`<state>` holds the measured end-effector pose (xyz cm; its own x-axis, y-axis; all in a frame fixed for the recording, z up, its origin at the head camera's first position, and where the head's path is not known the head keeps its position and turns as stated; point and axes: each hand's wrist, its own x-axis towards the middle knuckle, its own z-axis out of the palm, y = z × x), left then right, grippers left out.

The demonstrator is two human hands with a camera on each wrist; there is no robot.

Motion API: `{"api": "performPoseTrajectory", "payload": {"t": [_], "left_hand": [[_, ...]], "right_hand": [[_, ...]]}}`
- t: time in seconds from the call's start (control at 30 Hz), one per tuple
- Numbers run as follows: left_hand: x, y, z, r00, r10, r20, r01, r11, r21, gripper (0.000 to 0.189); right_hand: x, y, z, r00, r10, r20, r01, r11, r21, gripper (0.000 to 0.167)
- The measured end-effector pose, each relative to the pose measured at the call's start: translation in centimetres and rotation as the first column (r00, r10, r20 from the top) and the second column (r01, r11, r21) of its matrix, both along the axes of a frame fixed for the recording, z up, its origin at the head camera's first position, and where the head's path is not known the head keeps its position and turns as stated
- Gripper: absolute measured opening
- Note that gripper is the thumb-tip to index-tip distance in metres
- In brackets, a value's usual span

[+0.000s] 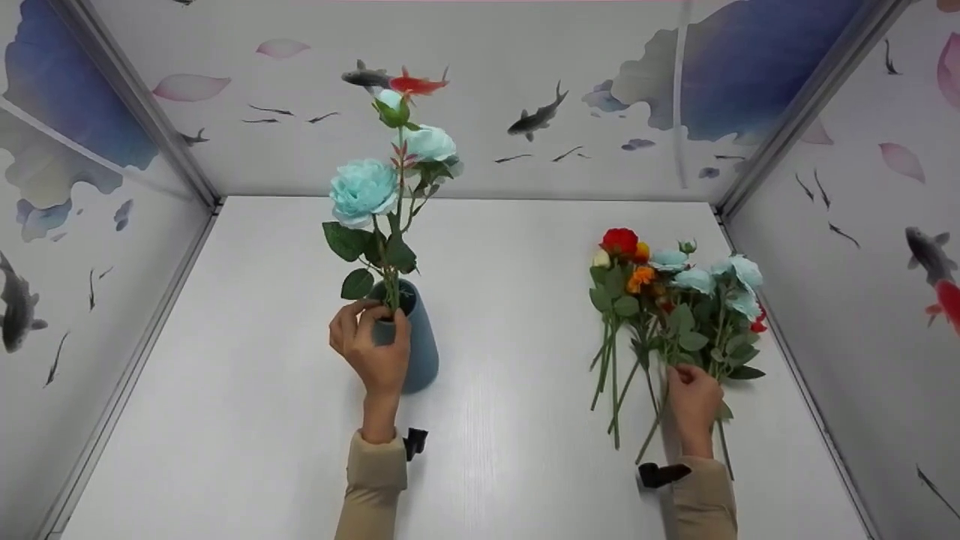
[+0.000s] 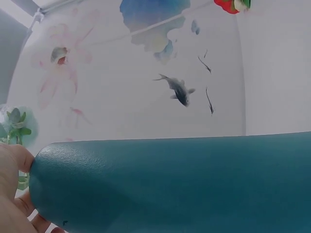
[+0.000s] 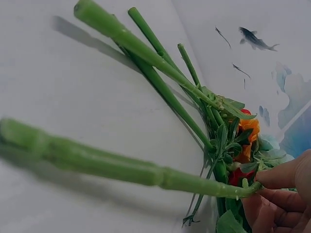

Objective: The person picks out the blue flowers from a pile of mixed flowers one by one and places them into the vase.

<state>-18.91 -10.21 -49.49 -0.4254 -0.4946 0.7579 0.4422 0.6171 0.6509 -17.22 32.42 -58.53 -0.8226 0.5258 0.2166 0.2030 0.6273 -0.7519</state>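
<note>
Blue flowers [image 1: 364, 193] point to twelve o'clock above the vase [image 1: 421, 352], pinched in my left grip [image 1: 367, 345]; at its three o'clock, my right grip [image 1: 696, 397] pinches a green stem [image 3: 112, 164].

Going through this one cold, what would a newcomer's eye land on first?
Probably the tall pale-blue flowers, standing up at the mouth of the blue vase left of centre, where the left hand holds their stems. Next, likely the bunch of red, orange and pale-blue flowers lying on the right of the white table, where the right hand pinches a green stem.
</note>
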Motion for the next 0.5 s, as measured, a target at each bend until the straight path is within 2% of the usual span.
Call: {"api": "performPoseTrajectory", "payload": {"t": [0.17,0.23,0.3,0.5], "left_hand": [[0.1,0.3,-0.3,0.999,0.02,-0.027,-0.019,0.999,0.025,0.008],[0.1,0.4,-0.1,0.999,0.019,-0.047,-0.017,0.999,0.039,0.008],[0.4,0.6,0.5,0.998,0.014,-0.069,-0.011,0.999,0.046,0.01],[2.0,1.6,3.6,0.99,0.007,-0.143,0.003,0.997,0.074,0.008]], "right_hand": [[0.1,0.0,-0.1,1.0,0.01,-0.004,-0.01,1.0,0.008,0.016],[0.1,0.0,-0.1,1.0,0.018,-0.006,-0.018,1.0,0.013,0.016],[0.1,0.1,-0.1,1.0,0.024,-0.008,-0.024,1.0,0.018,0.015],[0.1,0.2,-0.2,1.0,0.018,-0.017,-0.018,1.0,0.019,0.016]]}}
